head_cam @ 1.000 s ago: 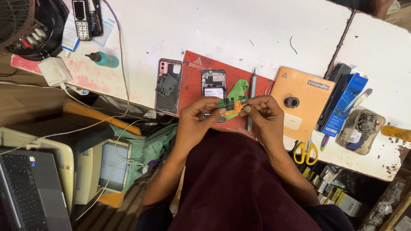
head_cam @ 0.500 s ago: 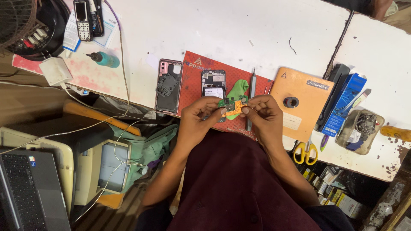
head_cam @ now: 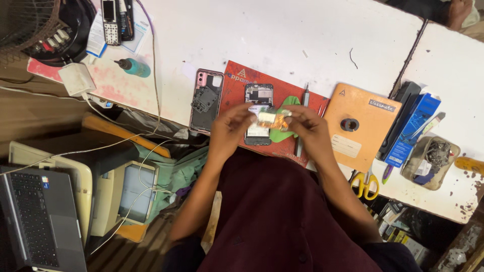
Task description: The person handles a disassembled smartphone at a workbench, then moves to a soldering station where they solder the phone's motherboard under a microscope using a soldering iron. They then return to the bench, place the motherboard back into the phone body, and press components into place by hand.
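Left hand (head_cam: 229,132) and right hand (head_cam: 306,132) fingers pinched on small blurred pale-and-orange part (head_cam: 272,119), detail unreadable, above opened black phone (head_cam: 259,113) on red mat (head_cam: 237,88).

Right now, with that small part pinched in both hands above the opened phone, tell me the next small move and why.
Probably lower the small orange and silver part toward the opened phone on the red mat. The left hand and right hand both pinch the part just above the phone, whose insides lie exposed directly beneath. Which way the part faces is too blurred to tell.
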Motion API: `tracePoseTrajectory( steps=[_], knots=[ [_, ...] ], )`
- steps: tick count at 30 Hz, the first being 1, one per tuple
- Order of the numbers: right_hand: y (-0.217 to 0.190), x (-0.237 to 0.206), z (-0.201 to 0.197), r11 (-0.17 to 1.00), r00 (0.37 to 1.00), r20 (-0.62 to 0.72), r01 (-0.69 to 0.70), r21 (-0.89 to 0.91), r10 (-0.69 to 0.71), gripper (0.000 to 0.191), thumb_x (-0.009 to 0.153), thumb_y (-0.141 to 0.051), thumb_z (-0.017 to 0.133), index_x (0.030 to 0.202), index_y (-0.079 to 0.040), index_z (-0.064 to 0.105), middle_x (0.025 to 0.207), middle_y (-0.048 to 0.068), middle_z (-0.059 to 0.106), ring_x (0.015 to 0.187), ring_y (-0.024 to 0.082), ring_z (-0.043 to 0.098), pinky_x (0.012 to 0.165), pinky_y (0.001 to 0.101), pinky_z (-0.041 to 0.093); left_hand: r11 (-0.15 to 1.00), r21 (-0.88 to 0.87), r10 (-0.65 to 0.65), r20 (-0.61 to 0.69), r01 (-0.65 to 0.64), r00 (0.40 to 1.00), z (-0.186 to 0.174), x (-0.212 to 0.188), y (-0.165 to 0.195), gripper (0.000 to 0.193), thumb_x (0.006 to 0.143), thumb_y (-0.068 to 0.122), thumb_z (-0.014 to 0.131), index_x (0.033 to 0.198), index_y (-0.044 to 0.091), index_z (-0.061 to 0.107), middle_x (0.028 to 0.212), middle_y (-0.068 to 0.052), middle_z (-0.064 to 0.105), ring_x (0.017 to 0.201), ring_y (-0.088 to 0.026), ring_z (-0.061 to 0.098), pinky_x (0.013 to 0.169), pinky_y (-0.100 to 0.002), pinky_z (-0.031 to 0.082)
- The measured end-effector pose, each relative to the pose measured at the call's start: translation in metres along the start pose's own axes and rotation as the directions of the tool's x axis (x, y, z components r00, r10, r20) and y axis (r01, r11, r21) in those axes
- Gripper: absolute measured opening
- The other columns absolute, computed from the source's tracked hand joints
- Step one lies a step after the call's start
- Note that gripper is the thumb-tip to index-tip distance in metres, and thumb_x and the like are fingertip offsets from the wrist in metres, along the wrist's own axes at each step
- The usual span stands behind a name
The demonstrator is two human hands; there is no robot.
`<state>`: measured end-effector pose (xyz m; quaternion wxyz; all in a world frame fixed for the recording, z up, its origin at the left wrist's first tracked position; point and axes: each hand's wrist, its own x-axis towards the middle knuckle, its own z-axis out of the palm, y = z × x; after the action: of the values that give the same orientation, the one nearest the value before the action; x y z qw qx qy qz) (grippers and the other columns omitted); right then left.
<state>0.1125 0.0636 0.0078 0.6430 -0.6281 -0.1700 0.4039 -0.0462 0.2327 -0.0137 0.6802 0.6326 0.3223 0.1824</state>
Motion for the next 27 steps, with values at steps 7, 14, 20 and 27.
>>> tracePoseTrajectory(
  steps=[7,14,20,27],
  knots=[
    [-0.013,0.014,-0.014,0.992,0.988,-0.095,0.124,0.014,-0.122,0.027,0.097,0.007,0.067,0.123,0.0,0.067,0.101,0.007,0.072,0.091,0.013,0.071,0.084,0.0298,0.062,0.994,0.097,0.067,-0.138,-0.054,0.988,0.0,0.004,0.016,0.02,0.098,0.014,0.074,0.116,0.005,0.075,0.096,-0.004,0.077,0.077,-0.005,0.063,0.068,-0.022,0.05],
    [-0.015,0.017,-0.013,0.995,0.994,-0.047,0.094,-0.014,-0.094,0.021,0.097,0.006,0.068,0.117,0.001,0.068,0.103,0.005,0.074,0.093,0.01,0.068,0.081,0.0252,0.057,0.941,0.298,0.222,-0.181,-0.161,0.958,0.007,0.013,0.019,0.018,0.101,0.014,0.067,0.115,0.004,0.075,0.095,-0.007,0.076,0.077,-0.008,0.066,0.069,-0.025,0.053],
    [-0.022,0.016,-0.013,0.994,0.997,0.052,0.064,-0.091,-0.059,0.018,0.096,0.006,0.069,0.113,0.0,0.068,0.101,0.004,0.073,0.093,0.007,0.067,0.076,0.0222,0.052,0.984,-0.156,0.078,-0.068,-0.088,0.995,0.016,0.023,0.021,0.021,0.106,0.018,0.063,0.121,0.005,0.072,0.101,-0.007,0.078,0.095,-0.008,0.074,0.081,-0.025,0.058],
    [-0.025,0.04,-0.017,0.962,0.991,0.115,0.103,-0.255,-0.075,0.014,0.098,0.005,0.069,0.11,0.001,0.064,0.1,0.003,0.072,0.092,0.007,0.066,0.078,0.0235,0.052,0.869,0.451,0.315,-0.188,-0.203,0.93,-0.006,0.027,0.021,0.018,0.099,0.007,0.067,0.116,0.008,0.074,0.092,-0.01,0.073,0.072,-0.017,0.064,0.065,-0.032,0.053]
  ],
)
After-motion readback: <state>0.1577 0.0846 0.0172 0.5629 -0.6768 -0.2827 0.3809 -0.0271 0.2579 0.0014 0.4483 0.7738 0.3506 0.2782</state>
